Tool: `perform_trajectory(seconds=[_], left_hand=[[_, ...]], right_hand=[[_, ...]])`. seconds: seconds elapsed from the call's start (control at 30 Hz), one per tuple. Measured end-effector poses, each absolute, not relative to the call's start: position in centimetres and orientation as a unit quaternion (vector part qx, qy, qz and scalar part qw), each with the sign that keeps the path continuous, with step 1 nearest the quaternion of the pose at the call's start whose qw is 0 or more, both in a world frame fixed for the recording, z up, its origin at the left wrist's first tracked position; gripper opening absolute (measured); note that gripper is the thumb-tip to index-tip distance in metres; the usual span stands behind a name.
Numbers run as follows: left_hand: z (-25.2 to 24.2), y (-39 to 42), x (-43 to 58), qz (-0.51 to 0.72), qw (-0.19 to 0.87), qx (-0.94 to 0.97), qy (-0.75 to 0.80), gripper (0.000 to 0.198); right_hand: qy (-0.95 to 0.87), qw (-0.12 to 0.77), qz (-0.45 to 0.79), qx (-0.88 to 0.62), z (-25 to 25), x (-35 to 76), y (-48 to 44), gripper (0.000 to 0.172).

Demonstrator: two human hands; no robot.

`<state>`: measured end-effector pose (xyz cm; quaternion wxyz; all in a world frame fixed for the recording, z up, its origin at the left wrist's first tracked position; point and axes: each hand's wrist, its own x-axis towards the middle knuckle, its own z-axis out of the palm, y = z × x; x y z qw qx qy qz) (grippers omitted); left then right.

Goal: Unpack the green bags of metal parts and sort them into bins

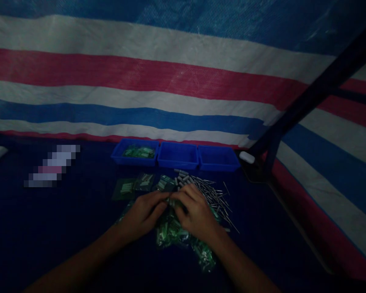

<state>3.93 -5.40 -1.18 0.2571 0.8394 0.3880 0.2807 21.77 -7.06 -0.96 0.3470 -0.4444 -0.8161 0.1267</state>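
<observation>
**Both hands meet over a heap of green packets on a dark cloth**

On the dark blue cloth [49, 228], near its middle, lies a heap of small green packets [173, 234], crinkled and shiny, trailing toward the person in a loose strip that ends low right of centre. Light is poor; what the packets hold is not readable.

Left hand [143, 213] comes in from lower left, fingers curled down onto the far end of the heap. Right hand [195, 213] comes in from lower right, knuckles up, fingertips bent under. The two sets of fingertips nearly touch at the heap's far edge, and both seem pinched on the same packet there, though the pinch itself is hidden by the knuckles. Neither hand is flat or slack.

Relation that matters: the heap sits directly under and just nearer than both hands, its long run pointing back toward the person's right forearm. Neither hand is clearly closer; both are on it.

Just beyond and right of the right hand, touching its far side, a pile of thin metal pins [215, 195] fans out, points mostly to the lower right. Beyond the hands, three flat dark packets [144, 183] lie in a row. Farther back stand three blue trays [177, 156] side by side; the left one holds green pieces, the other two look bare. A striped tarp [171, 77] hangs behind, a dark pole [317, 91] slants at right
</observation>
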Motion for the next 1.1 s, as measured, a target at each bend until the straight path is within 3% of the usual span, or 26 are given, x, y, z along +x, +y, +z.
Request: perform_trajectory(seconds=[0.2, 0.37, 0.43, 0.6, 0.73, 0.93, 1.1], left_hand=[[-1.5, -4.4, 4.1, 0.385, 0.320, 0.742, 0.446, 0.025], [-1.1, -4.0, 4.2, 0.518, 0.327, 0.661, 0.432, 0.048], [-0.6, -3.9, 4.3, 0.533, 0.321, 0.664, 0.415, 0.040], [1.5, -3.3, 5.3, 0.558, 0.242, 0.714, 0.348, 0.009], [4.0, -2.6, 6.4, 0.544, 0.120, 0.775, 0.298, 0.007], [6.4, -1.7, 5.9, 0.457, 0.079, 0.828, 0.315, 0.014], [5.4, -0.4, 4.1, 0.365, 0.202, 0.823, 0.385, 0.021]], right_hand=[[-0.788, 0.384, 0.112, -0.468, -0.6, 22.4, -6.1, 0.035], [-0.698, 0.455, 0.188, -0.520, 2.1, 28.2, -4.4, 0.023], [-0.659, 0.471, 0.225, -0.542, 3.9, 30.3, -4.4, 0.023], [-0.624, 0.388, 0.460, -0.499, 6.1, 29.7, -6.2, 0.036], [-0.583, 0.418, 0.553, -0.423, 5.3, 25.5, -6.7, 0.038], [-0.594, 0.544, 0.434, -0.403, 4.2, 22.4, -4.5, 0.025], [-0.638, 0.597, 0.216, -0.435, 2.6, 21.1, -2.8, 0.009]])
